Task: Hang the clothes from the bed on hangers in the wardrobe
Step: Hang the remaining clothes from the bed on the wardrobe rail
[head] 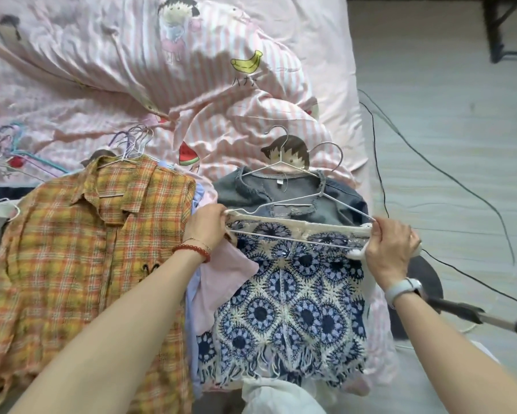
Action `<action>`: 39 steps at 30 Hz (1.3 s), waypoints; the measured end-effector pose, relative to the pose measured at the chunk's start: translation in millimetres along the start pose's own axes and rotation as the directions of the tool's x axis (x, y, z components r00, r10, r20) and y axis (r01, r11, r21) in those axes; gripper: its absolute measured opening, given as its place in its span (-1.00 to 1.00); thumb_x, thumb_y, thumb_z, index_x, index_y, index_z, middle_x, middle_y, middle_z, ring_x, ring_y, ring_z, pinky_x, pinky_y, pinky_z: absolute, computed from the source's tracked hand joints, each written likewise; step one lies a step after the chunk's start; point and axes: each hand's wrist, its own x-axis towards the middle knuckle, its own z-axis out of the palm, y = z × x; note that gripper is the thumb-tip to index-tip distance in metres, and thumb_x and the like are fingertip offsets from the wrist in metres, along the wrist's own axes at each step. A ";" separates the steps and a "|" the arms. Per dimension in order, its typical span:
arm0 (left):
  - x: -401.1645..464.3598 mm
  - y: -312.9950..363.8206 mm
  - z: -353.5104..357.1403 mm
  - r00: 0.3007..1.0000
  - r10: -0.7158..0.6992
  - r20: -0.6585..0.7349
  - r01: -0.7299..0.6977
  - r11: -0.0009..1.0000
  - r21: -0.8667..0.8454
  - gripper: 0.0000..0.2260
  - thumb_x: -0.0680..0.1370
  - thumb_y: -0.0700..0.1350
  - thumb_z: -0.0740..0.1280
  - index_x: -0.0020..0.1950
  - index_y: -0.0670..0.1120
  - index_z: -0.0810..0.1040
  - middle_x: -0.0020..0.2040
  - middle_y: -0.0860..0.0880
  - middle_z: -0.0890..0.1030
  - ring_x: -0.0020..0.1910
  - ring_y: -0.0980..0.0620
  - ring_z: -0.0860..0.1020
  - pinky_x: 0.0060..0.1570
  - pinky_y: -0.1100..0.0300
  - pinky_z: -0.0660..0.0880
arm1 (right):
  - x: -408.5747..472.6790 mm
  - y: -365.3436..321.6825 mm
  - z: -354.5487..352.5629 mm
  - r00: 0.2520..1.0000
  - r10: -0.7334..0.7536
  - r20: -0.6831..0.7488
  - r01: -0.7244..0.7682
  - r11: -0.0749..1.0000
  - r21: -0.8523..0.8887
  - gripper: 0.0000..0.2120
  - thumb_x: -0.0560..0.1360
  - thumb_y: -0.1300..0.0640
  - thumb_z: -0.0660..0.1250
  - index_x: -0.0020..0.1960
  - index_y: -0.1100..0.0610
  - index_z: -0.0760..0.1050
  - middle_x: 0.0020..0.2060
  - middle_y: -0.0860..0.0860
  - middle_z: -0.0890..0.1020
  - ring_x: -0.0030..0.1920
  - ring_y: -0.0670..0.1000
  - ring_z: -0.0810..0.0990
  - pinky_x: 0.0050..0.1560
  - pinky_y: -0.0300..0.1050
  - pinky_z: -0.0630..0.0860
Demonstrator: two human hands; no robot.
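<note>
- Left hand point(208, 224) is pinching the left end of a white wire hanger point(299, 212) together with the top edge of a blue-and-cream crochet top point(293, 297).
- Right hand point(393, 249) is gripping the hanger's right end and the top's cream edge, fingers curled round both.
- Crochet top is lying flat on the bed point(102, 70), fringe toward the person, its top edge stretched between both hands.
- Hanger's hook is pointing away from the person, lying over a denim garment point(340, 204) that is sitting on its own wire hanger point(276, 144) just behind the crochet top.
- A pink garment point(221, 279) is lying partly under the crochet top's left side.
- Yellow-orange plaid shirt point(81, 249) is lying to the left, already on a hanger, under the left forearm.
- Bunch of spare hangers point(131, 141) is lying behind the plaid shirt's collar.
- Black cables point(430, 162) are running across the floor on the right.
</note>
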 end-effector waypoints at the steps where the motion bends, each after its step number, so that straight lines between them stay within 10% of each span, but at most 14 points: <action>1: -4.9 -6.4 -1.3 1.000 0.016 0.002 -0.016 0.999 -0.032 -0.80 0.57 -0.26 0.18 -0.03 -0.23 0.59 -0.11 -0.19 0.60 -0.12 -0.16 0.54 -0.16 0.06 0.45 | -0.3 -1.3 -0.3 0.999 -0.045 -0.006 0.045 0.999 -0.026 -0.67 0.52 0.06 0.01 -0.10 0.20 0.49 -0.32 0.11 0.50 -0.19 0.15 0.44 0.05 0.09 0.25; 21: -33.4 -3.5 -79.4 0.871 0.036 -0.489 -0.174 0.955 -0.240 -0.83 0.57 -0.25 0.23 0.03 -0.26 0.59 -0.19 -0.18 0.62 -0.35 0.01 0.44 -0.45 0.32 0.29 | 51.9 -70.2 -43.1 0.902 -0.363 -0.232 0.368 0.929 -0.023 -0.79 0.44 0.29 0.17 -0.07 0.21 0.58 -0.35 0.10 0.59 -0.19 0.06 0.44 -0.08 -0.17 -0.02; 30: -60.1 22.4 -190.6 0.640 0.006 -0.768 -0.289 0.928 -0.234 -0.84 0.57 -0.28 0.23 0.05 -0.30 0.57 -0.17 -0.18 0.62 -0.35 0.02 0.43 -0.41 0.35 0.29 | 93.6 -165.7 -97.9 0.760 -0.414 -0.500 0.521 0.849 0.089 -0.74 0.39 0.39 0.27 -0.05 0.06 0.45 -0.36 0.07 0.58 -0.19 0.00 0.34 -0.03 -0.14 0.03; 39: -182.9 -73.8 -290.7 0.249 -0.162 -0.955 -0.142 0.969 -0.202 -0.87 0.56 -0.29 0.24 -0.05 -0.31 0.57 -0.14 -0.24 0.61 -0.16 -0.14 0.53 -0.20 0.30 0.26 | 59.0 -331.6 -132.1 0.485 -0.609 -0.628 0.835 0.537 0.124 -0.66 0.39 0.43 0.29 -0.03 0.03 0.39 -0.31 0.02 0.58 -0.19 0.00 0.33 -0.05 -0.05 0.15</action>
